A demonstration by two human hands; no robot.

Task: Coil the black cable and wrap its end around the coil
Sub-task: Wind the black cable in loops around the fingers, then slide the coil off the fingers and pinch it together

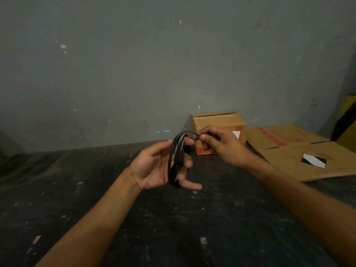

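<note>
The black cable (pixel 175 160) is wound in several loops across the fingers of my left hand (pixel 154 168), which is held palm up above the dark table, fingers spread inside the coil. The coil runs from my index finger down to my little finger. My right hand (pixel 217 145) is just to the right and a little higher, pinching the cable's end between thumb and forefinger at the top of the coil. The tip of the cable is hidden inside that pinch.
A small cardboard box (pixel 219 124) stands against the grey wall behind my hands. Flattened cardboard (pixel 300 151) with a white-lined cutout lies to the right. The dark, scuffed table (pixel 173 228) stretches below my forearms. A yellow and black object (pixel 346 120) is at the far right.
</note>
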